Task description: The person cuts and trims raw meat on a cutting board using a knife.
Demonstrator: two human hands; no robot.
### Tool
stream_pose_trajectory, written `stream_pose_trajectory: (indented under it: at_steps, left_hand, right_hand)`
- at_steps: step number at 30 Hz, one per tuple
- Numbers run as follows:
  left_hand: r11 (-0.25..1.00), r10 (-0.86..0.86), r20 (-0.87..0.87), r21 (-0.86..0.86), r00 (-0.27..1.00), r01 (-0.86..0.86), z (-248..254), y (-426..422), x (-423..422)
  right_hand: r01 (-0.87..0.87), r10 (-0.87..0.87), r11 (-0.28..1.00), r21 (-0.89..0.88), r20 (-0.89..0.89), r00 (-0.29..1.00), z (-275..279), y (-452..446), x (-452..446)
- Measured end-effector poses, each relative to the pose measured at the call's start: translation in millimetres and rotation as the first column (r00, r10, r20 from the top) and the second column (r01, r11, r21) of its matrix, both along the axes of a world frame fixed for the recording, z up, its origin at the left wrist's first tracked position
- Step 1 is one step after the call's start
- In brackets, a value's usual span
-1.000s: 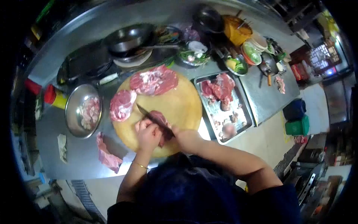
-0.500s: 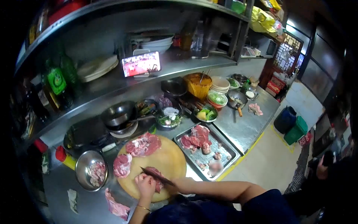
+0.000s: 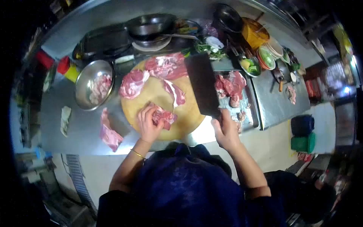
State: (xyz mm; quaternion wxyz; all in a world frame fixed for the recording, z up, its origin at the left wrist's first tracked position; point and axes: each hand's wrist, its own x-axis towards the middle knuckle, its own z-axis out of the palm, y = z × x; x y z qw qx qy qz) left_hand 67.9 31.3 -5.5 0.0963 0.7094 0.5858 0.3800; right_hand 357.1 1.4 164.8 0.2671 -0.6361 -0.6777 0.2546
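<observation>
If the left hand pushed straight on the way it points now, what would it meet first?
Probably the fat-edged meat strip on the chopping board, just beyond the meat piece under the left hand. Heights are unclear, so it might pass above.

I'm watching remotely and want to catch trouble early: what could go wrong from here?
The left hand has its fingers on the meat piece, so they could be cut if the cleaver comes down close to them. The meat piece looks uneven and might shift under a stroke. The right hand holds the cleaver where its blade overlaps the tray in view; if low enough, it could knock the rim.
</observation>
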Motion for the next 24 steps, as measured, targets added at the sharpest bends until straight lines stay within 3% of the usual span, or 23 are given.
stream_pose_trajectory:
  at_steps: [1,4,7,9,12,14,15,17,19,21,24]
  left_hand:
    - [1.0,0.011,-0.001,-0.003,1.0,-0.011,0,-1,-1]
    - [1.0,0.02,-0.005,-0.019,1.0,-0.02,-1,-6,-4]
    - [0.999,0.023,0.004,-0.023,1.0,-0.023,0,-8,-7]
    - [0.999,0.032,-0.008,0.004,0.999,-0.032,2,-4,-9]
    - [1.0,0.013,-0.017,0.011,1.0,-0.013,-3,-2,-9]
    - [0.999,-0.015,0.033,0.035,0.999,0.014,-12,1,-11]
    - [0.999,-0.024,0.058,0.042,0.998,0.021,-14,-4,-14]
    - [0.999,-0.044,0.074,0.035,0.996,0.042,-9,-2,-11]
    - [0.998,-0.061,0.07,0.004,0.996,0.061,-10,2,-11]
    - [0.998,-0.059,0.047,-0.022,0.997,0.06,-11,4,-13]
    - [1.0,0.016,-0.012,-0.001,1.0,-0.016,1,5,-4]
  right_hand:
    - [-0.017,0.019,0.996,0.092,-0.031,0.999,7,2,3]
    - [-0.09,0.063,0.983,0.163,0.161,0.985,20,-6,13]
    - [-0.127,0.113,0.984,0.129,0.108,0.988,31,-5,1]
    - [-0.292,0.273,0.956,0.026,0.281,0.92,25,4,0]
    - [-0.291,0.434,0.886,-0.361,0.423,0.795,-28,17,14]
    - [-0.24,0.383,0.909,-0.341,0.453,0.805,-25,32,30]
    - [-0.219,0.357,0.92,-0.326,0.461,0.813,-25,34,32]
    - [-0.23,0.339,0.912,-0.34,0.309,0.889,-6,34,34]
    - [-0.266,0.347,0.926,-0.268,0.325,0.88,4,23,23]
    - [-0.337,0.384,0.906,-0.256,0.16,0.909,-3,13,11]
    - [-0.41,0.467,0.878,-0.248,0.251,0.848,3,10,-20]
